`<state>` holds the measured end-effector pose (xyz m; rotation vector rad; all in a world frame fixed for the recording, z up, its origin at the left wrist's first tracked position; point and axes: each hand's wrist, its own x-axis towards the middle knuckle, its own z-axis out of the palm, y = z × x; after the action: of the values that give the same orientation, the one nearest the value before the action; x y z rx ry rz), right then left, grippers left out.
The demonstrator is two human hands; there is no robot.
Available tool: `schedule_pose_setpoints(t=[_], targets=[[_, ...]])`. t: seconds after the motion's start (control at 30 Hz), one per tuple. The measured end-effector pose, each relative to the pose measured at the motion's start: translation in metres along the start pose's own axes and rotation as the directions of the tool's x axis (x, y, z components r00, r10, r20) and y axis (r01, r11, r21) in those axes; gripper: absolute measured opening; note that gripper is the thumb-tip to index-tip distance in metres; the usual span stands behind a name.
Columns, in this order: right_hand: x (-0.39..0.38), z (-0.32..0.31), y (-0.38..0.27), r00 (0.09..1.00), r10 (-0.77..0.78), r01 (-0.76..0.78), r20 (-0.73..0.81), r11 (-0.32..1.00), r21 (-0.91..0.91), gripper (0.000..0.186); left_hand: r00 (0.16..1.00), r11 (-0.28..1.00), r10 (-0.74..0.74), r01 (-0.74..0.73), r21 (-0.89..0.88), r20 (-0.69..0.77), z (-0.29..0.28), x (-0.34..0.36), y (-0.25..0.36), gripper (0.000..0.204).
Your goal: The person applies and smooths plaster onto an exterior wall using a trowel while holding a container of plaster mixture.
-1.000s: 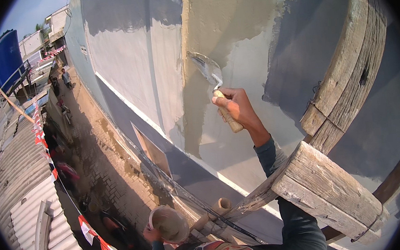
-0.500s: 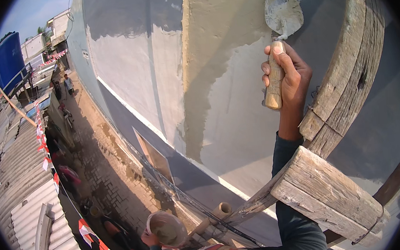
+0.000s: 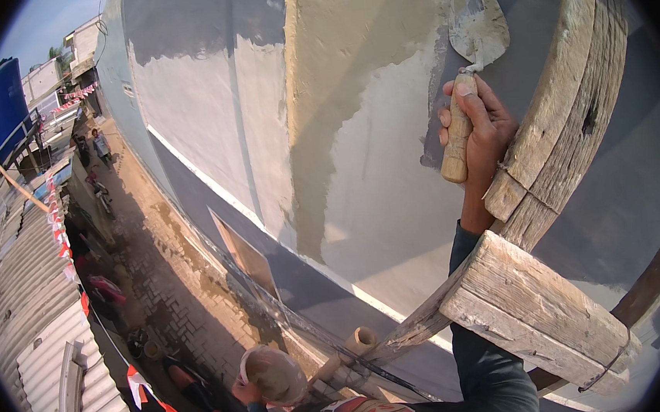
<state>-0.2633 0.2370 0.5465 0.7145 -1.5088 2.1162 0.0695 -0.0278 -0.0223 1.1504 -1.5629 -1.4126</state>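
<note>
My right hand (image 3: pixel 480 120) is wrapped round the wooden handle of a trowel (image 3: pixel 479 28), its thumb lying along the grip. Wet plaster coats the blade, which points up in front of the wall (image 3: pixel 373 164). A fresh tan plaster patch (image 3: pixel 332 89) covers the upper middle of that wall, with smoother grey areas around it. Low down, my left hand (image 3: pixel 245 389) grips the rim of a round bucket (image 3: pixel 275 374) with grey-brown mortar inside. Most of the left fingers are hidden at the bucket's side.
Weathered timber beams (image 3: pixel 563 110) and a thick wooden block (image 3: pixel 535 306), bound with wire, stand close around my right arm. A bamboo pole end (image 3: pixel 362 338) juts out near the bucket. Far below runs a paved alley (image 3: pixel 169 280) with people, beside corrugated roofs (image 3: pixel 53 336) and red-white bunting (image 3: pixel 139 391).
The trowel has shifted slightly right and down relative to the plaster patch, showing more dark wall beside its handle. My view has turned a little; the left hand keeps the bucket.
</note>
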Motion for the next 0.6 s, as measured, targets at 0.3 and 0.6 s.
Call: schedule_pose_setpoints(t=[0.3,0.6], targets=[[0.017,0.013,0.046,0.945,0.08,-0.153,0.317,0.966,0.211,0.018,0.992,0.978,0.12,-0.11,0.176,-0.048,-0.018,0.026,-0.055,0.032],[0.003,-0.009,0.024,0.965,-0.122,0.024,0.232,0.923,0.384,0.04,0.998,0.999,-0.027,0.029,0.041,-0.062,0.002,0.005,-0.01,0.034]])
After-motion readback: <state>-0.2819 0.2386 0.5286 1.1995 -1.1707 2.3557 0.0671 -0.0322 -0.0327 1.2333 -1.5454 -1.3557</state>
